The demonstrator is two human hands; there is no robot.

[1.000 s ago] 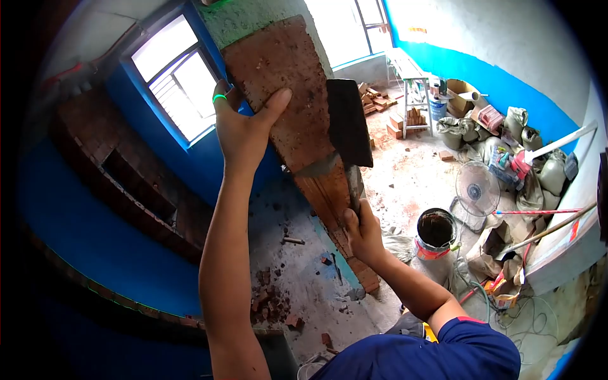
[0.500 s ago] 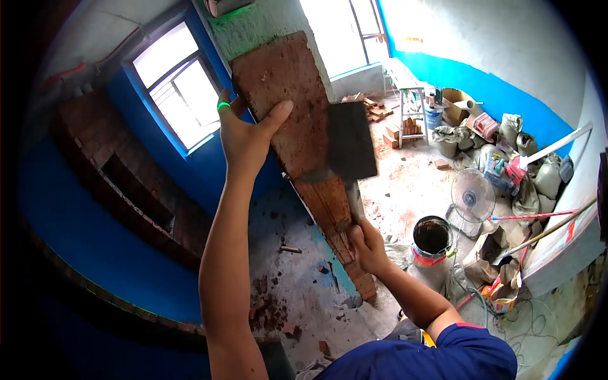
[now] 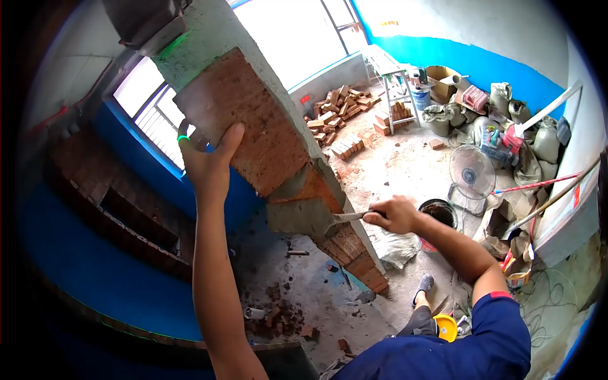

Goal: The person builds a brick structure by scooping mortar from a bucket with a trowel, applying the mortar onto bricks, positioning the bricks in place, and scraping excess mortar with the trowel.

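Note:
My left hand (image 3: 212, 158) grips the left edge of a large reddish brick (image 3: 250, 126), thumb on its face and fingers mostly hidden behind. The brick lies along a grey plastered pillar (image 3: 212, 28). My right hand (image 3: 396, 215) is closed on the handle of a trowel (image 3: 294, 216). Its blade, coated in grey mortar, lies across the brickwork just below the brick's lower end. Some wet mortar (image 3: 291, 183) shows between the brick and the orange brickwork (image 3: 323, 190). Lower courses (image 3: 354, 253) step down toward the floor.
Loose bricks (image 3: 339, 111) are heaped by the window, near a stepladder (image 3: 396, 82). A fan (image 3: 472, 172), a dark bucket (image 3: 438, 212) and several sacks (image 3: 544, 142) stand at the right. Rubble (image 3: 278, 310) litters the floor below.
The trowel has swung from beside the brick's right edge down and left, across the brickwork below it. My right hand has moved right and up. The whole view has shifted.

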